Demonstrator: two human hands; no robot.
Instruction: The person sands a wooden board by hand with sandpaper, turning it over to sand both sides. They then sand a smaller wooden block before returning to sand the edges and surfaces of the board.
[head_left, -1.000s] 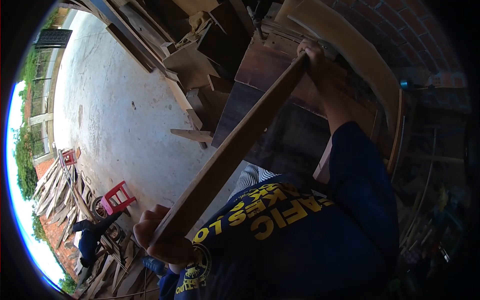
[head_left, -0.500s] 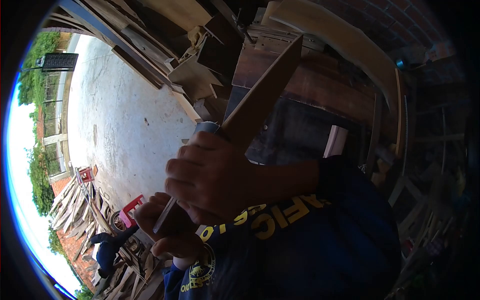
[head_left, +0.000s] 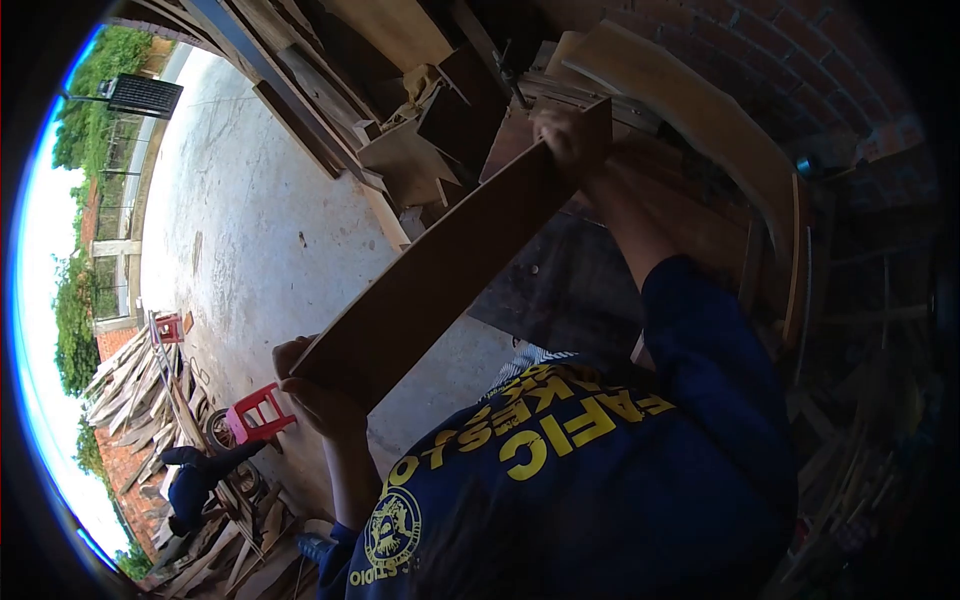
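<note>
A long, flat wooden board [head_left: 450,270] slants across the middle of the view, its broad dark face towards me. My left hand [head_left: 318,392] grips the near lower-left end, fingers behind it and thumb side along the end edge. At the far upper-right end, my right hand [head_left: 572,145] is curled over the board's edge. Motion blurs its fingers, and whether anything thin lies under them I cannot make out. The dark blue sleeve of my right arm reaches up from the right.
Wooden planks and panels [head_left: 400,150] lean beyond the board. A dark work table [head_left: 545,270] stands behind it. Scrap wood [head_left: 140,400] is piled at left, near a red plastic stool [head_left: 262,412]. A brick wall [head_left: 760,60] rises at upper right; concrete floor [head_left: 240,220] extends left.
My right hand has moved from the middle of the board to its far end; the grey-blue piece seen under its fingers no longer shows. The board has turned its broad face towards me.
</note>
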